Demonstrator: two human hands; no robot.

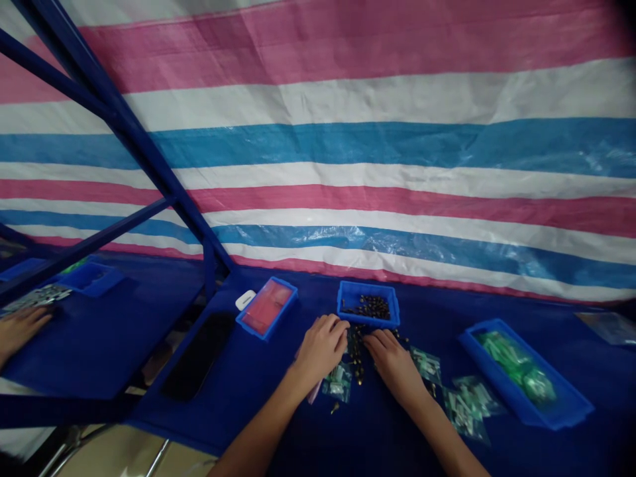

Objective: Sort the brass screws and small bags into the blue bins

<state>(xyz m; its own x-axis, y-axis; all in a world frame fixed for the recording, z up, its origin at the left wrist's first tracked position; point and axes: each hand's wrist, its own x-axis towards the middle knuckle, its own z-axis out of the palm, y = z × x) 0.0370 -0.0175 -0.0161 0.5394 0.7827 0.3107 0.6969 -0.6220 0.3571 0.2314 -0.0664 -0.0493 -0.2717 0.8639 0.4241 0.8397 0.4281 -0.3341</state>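
Note:
Small dark and brassy parts lie in a loose strip on the blue table between my hands. My left hand rests over small clear bags of pale parts, its fingers curled; what it grips, if anything, is hidden. A pink item pokes out beneath that hand. My right hand is at the right edge of the loose parts, fingers bent down to them, and whether it holds one is too small to tell. Just beyond both hands, a blue tray holds more of the dark parts.
A blue box with pink contents and a black phone-like slab lie left. Right are more small bags and a blue tray of green bags. Another person's hand is far left, beyond a blue metal frame.

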